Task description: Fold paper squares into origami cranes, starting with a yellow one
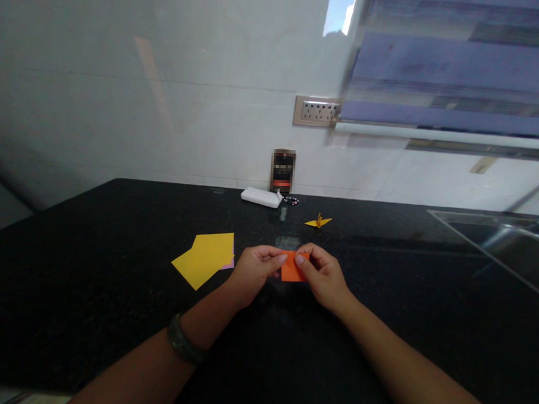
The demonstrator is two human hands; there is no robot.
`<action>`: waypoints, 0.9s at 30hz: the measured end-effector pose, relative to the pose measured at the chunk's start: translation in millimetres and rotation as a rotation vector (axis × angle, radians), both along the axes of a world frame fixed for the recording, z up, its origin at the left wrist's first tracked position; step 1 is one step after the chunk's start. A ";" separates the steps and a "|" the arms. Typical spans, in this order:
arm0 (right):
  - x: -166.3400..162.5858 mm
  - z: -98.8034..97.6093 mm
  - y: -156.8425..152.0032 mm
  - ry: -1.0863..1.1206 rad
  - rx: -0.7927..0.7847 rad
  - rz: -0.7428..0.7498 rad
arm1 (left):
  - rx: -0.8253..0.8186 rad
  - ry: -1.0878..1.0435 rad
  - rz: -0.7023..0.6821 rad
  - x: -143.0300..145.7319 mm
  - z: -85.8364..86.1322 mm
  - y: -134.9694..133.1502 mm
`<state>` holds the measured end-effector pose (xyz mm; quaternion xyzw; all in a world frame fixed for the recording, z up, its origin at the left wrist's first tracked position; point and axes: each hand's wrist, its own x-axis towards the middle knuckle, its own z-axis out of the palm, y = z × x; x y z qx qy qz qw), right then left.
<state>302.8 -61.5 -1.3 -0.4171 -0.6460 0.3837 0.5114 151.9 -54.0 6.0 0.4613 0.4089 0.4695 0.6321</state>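
Note:
A small orange sheet of paper (293, 271) is held up between my two hands over the dark countertop. My left hand (254, 273) pinches its left edge, thumb on the near face. On the other side, my right hand (326, 276) grips the upper right part between thumb and curled fingers. Whether the paper is folded in layers I cannot tell. Left of my left hand lie yellow paper sheets (207, 257), overlapping, with a pink sheet (228, 266) peeking out beneath. Beyond my right hand stands a yellow origami crane (319, 221).
Against the wall leans a pixelated phone-like device (283, 171). In front of it lies a white power bank (261, 197) with a beaded strap (291, 200). A sink (495, 236) is set into the black countertop (113, 314) at right. A socket panel (318, 112) and blue blind (454, 73) are behind.

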 end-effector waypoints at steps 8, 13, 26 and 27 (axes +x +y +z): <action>-2.2 -6.2 0.7 -0.056 -0.052 -0.054 | 0.104 0.113 0.063 2.0 1.4 0.2; -2.8 -6.5 2.0 -0.171 0.011 -0.138 | 0.151 0.169 0.089 3.7 1.8 -0.2; 0.2 4.4 1.6 -0.160 0.301 -0.128 | 0.051 0.132 0.024 2.7 0.7 1.0; 0.3 5.1 1.7 -0.163 0.312 -0.129 | 0.037 0.112 0.020 2.8 0.1 1.0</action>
